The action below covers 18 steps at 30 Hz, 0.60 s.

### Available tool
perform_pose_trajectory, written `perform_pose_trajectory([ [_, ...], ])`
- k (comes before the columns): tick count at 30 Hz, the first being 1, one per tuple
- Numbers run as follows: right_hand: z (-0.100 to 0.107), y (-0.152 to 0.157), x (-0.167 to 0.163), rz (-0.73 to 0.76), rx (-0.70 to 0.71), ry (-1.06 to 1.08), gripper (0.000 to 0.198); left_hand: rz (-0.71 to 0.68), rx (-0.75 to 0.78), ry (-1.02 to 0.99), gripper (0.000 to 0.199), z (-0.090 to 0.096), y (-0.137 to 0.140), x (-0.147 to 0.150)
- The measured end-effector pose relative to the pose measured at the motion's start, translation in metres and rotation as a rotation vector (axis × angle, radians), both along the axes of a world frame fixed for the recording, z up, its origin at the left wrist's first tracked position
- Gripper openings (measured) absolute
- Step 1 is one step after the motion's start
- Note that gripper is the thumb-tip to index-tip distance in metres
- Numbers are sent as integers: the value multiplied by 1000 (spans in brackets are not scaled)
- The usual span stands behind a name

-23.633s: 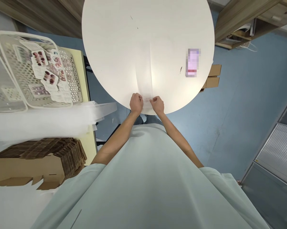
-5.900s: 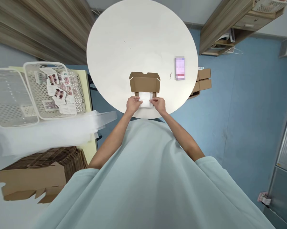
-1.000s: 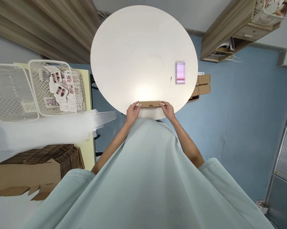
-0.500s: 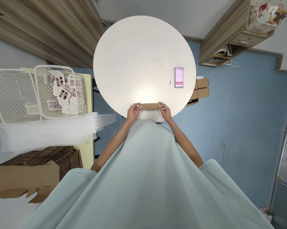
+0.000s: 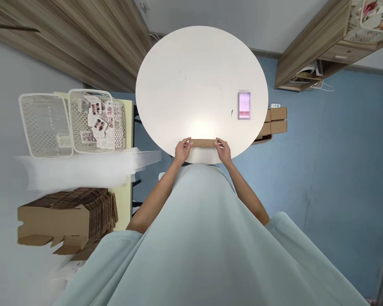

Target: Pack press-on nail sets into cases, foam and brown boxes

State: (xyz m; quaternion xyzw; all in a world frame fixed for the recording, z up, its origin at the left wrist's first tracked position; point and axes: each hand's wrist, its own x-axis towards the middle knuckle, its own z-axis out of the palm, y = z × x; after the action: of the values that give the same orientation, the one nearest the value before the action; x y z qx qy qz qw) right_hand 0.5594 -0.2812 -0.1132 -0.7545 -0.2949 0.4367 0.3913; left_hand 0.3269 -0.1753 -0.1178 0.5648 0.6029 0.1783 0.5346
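A small brown cardboard box (image 5: 203, 143) is held between my two hands at the near edge of the round white table (image 5: 197, 63). My left hand (image 5: 183, 151) grips its left end, thumb on the near side and fingers round the far corner. At the opposite end, my right hand (image 5: 223, 151) pinches it in the same way. The box's long, narrow side faces me; what is inside, if anything, is hidden. To the right on the table lies a phone (image 5: 244, 106) with a blurred pinkish screen.
On my left, a pale yellow table (image 5: 125, 212) bears a white basket (image 5: 119, 127) of carded press-on nails, a second white basket (image 5: 46, 127), white plastic bags (image 5: 83, 172) and stacked flat cardboard boxes (image 5: 55, 221). Brown boxes (image 5: 278, 126) stand right of the round table.
The view has shifted, so the whole scene sits slightly further right. Both hands keep their hold on the cardboard box, with little other movement.
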Motion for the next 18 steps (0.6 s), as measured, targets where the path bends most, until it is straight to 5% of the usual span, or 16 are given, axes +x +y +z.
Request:
perform_pose_trajectory([
  [7,-5,-34,-2,17,56,89,72,96,-115,41,57,10,-34,-14],
  [18,-29,-74,-18,-92,-63,117,68,33,-279,95,38,-5,-69,-9],
])
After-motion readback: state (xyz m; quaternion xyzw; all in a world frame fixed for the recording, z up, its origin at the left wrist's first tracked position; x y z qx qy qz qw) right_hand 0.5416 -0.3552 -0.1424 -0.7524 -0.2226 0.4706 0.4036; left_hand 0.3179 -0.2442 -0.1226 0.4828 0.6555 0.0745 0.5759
